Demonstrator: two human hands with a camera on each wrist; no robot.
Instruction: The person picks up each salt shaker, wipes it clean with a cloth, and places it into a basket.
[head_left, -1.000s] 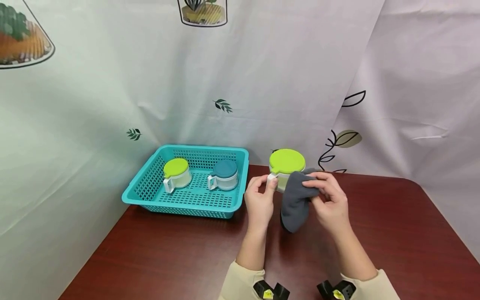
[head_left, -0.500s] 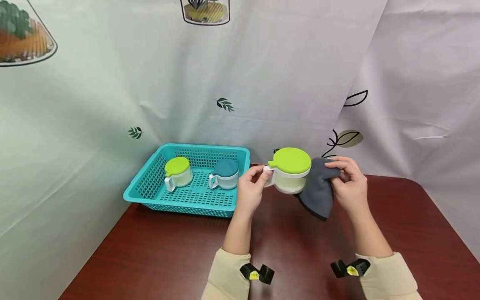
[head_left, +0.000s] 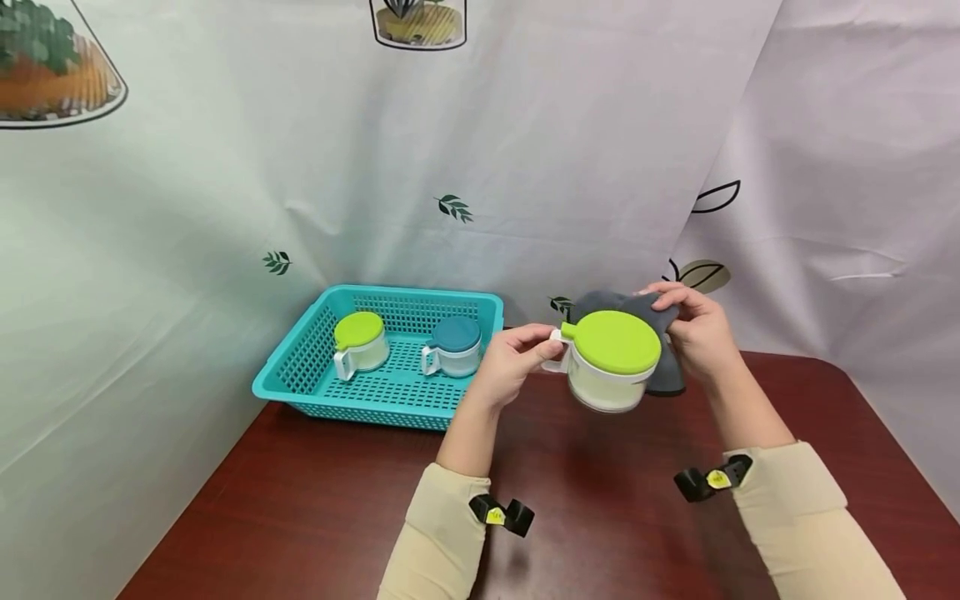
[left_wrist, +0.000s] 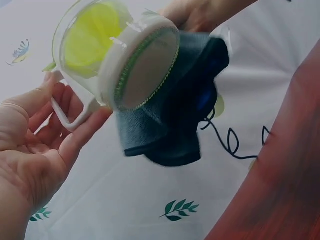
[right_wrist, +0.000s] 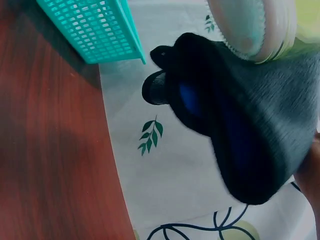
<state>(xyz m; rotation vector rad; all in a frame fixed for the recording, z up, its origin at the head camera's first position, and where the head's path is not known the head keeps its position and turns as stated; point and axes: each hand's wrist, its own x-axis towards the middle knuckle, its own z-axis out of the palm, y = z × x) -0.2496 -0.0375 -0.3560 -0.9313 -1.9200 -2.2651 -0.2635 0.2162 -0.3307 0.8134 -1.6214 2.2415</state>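
Observation:
My left hand (head_left: 510,367) pinches the white handle of a clear seasoning jar (head_left: 611,354) with a bright green lid, held above the table and slightly tilted. Behind and to the right of that jar, a dark grey cloth (head_left: 666,375) hangs from the fingers of my right hand (head_left: 699,332), lying against the jar's far side. In the left wrist view, the jar's round base (left_wrist: 147,65) shows in front of the cloth (left_wrist: 165,122). The right wrist view shows mostly cloth (right_wrist: 280,110); most of the right hand is out of sight there.
A turquoise perforated basket (head_left: 352,413) stands at the back left of the dark red table (head_left: 600,517). It holds a green-lidded jar (head_left: 360,332) and a blue-lidded jar (head_left: 456,337), set apart. A white printed curtain (head_left: 570,150) hangs close behind.
The jar has moved right and nearer to me, in the left hand. The right hand has moved right, then up, and the cloth has passed from the jar's front to behind it.

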